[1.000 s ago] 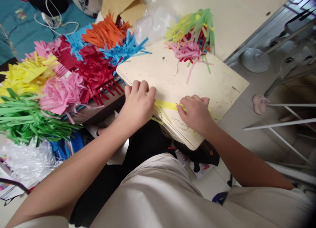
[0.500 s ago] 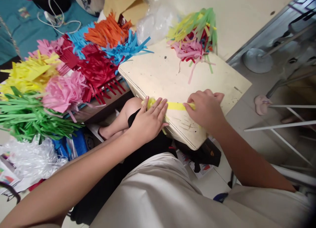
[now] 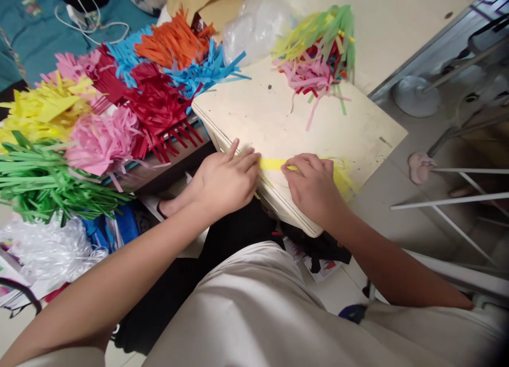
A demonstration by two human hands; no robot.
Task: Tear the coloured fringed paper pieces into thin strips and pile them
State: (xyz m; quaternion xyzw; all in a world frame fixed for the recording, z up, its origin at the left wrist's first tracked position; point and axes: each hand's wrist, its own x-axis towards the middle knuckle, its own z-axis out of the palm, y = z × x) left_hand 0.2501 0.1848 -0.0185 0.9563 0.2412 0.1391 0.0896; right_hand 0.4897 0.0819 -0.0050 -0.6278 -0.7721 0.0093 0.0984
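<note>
A yellow paper strip (image 3: 272, 164) lies across the front part of a cream stool-like top (image 3: 254, 112). My left hand (image 3: 230, 181) is over the strip's left end at the edge, fingers bent down onto it and one finger raised; its fingertips' undersides are hidden. My right hand (image 3: 312, 186) pinches the strip between thumb and fingers, a short way to the right. From beyond my right hand spreads a thin yellow paper fringe (image 3: 344, 180). Farther back on the top rests a bundle of paper tassels (image 3: 314, 64) in yellow, green, pink and red.
To the left are heaps of fringed paper: green (image 3: 51, 178), yellow (image 3: 47, 110), pink (image 3: 105, 139), red (image 3: 159, 99), orange (image 3: 177, 41) and blue (image 3: 210, 64). Clear plastic (image 3: 254, 33) lies behind. White plastic string (image 3: 55, 245) sits lower left. A metal rack (image 3: 453, 202) stands right.
My left hand has gone from lying flat to bent fingers. My right hand has moved left along the strip, and the yellow fringe now shows to its right.
</note>
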